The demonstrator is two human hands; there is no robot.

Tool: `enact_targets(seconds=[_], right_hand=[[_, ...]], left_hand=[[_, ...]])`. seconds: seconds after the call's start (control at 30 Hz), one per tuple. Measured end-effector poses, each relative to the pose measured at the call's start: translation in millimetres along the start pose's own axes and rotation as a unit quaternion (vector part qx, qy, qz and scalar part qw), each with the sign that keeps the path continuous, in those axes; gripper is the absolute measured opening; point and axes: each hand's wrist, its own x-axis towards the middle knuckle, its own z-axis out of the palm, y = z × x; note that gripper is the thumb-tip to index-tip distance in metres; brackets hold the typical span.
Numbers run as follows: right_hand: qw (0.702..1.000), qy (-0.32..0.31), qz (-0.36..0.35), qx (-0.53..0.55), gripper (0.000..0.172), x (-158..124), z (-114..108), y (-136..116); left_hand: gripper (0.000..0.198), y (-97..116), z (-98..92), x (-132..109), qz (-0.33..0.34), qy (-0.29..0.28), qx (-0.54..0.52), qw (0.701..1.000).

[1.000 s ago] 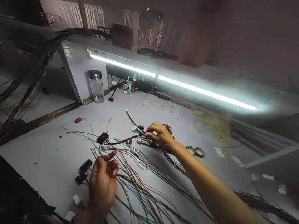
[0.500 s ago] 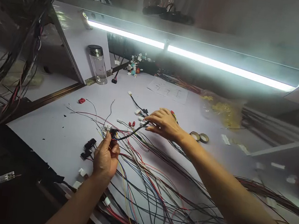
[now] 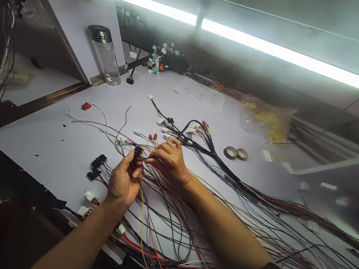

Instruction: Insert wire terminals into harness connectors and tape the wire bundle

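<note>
My left hand [image 3: 124,179] is closed around a black wire connector [image 3: 137,152], thumb on its near side. Coloured wires come out of the connector's right side. Just right of it, my right hand [image 3: 172,159] pinches those wires where they run into a black wrapped cable [image 3: 185,128] that loops up behind the fingers. Around both hands lie loose wires in yellow, blue, red and black. Two black connectors [image 3: 97,164] rest left of my left hand. Small red connectors [image 3: 153,136] and a white connector [image 3: 121,140] lie beyond the hands.
A wrapped wire harness [image 3: 227,170] runs off to the right, past two tape rolls [image 3: 235,153]. A glass bottle [image 3: 105,57] stands at the back left. Behind lie a paper sheet [image 3: 199,94] and a plastic bag of yellow parts [image 3: 267,118]. A tube light [image 3: 273,52] hangs above.
My right hand has moved left and down along the black cable, close to the connector. My left hand keeps its hold. The camera view has tilted down.
</note>
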Motion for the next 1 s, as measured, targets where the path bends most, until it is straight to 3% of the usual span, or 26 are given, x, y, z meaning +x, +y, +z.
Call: enact_targets(seconds=[0.17,0.47,0.63,0.83,1.0], right_hand=[[1.0,0.002,0.02,0.01,0.037,-5.2,1.1,0.8],[1.0,-0.009,0.025,0.002,0.03,-9.5,5.8,3.2],[0.999,0.02,0.024,0.016,0.032,-9.5,5.7,2.7],[0.999,0.004,0.037,0.002,0.028,-9.5,4.9,2.1],[0.999,-0.011,0.043,-0.019,0.024,-8.9,4.6,1.1]], left_hand=[[0.032,-0.5,-0.6,-2.1,0.003,-0.02,0.021,1.0],[0.027,0.1,0.7,-3.0,-0.004,-0.043,0.015,0.999],[0.043,0.0,1.4,-3.4,0.001,-0.035,-0.004,0.999],[0.028,-1.4,0.8,-1.2,0.017,-0.029,-0.001,0.999],[0.026,-3.2,-0.5,-1.2,0.031,-0.025,0.009,0.999]])
